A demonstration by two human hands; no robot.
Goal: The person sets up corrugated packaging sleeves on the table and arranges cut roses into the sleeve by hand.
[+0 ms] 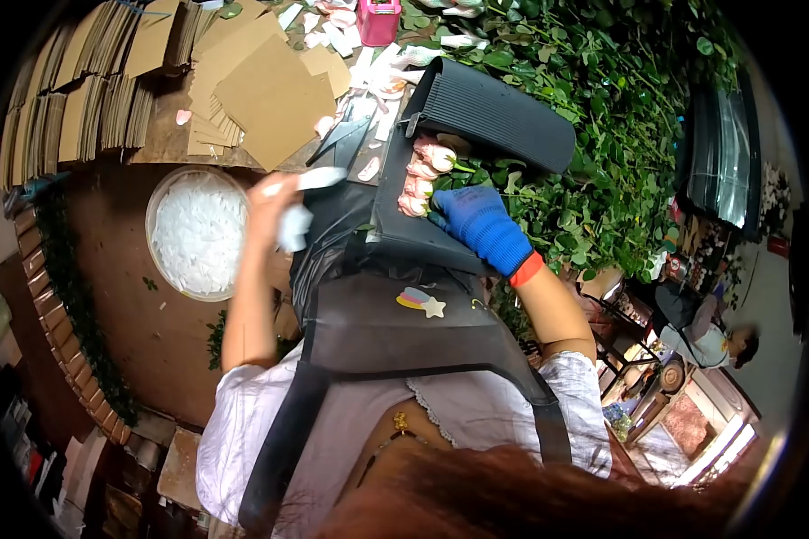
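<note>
My left hand (274, 202), bare and blurred by motion, is closed on white strips (322, 178); another white piece (294, 229) shows below its fingers. It is raised between a round tub (155, 260) of white strips and the black ridged holder (503, 117). My right hand (476, 220), in a blue glove with a red-orange cuff, lies curled over the stems of the lower roses; its fingertips are partly hidden. The pale pink roses (433, 160) lie in a row in the holder, heads to the left.
Stacks of brown cardboard sheets (81, 117) and loose sheets (279, 99) cover the upper left. Leafy green stems (593, 81) pile up on the right. A pink container (379, 22) stands at the top among petals and white scraps. Another person (706, 337) is at the far right.
</note>
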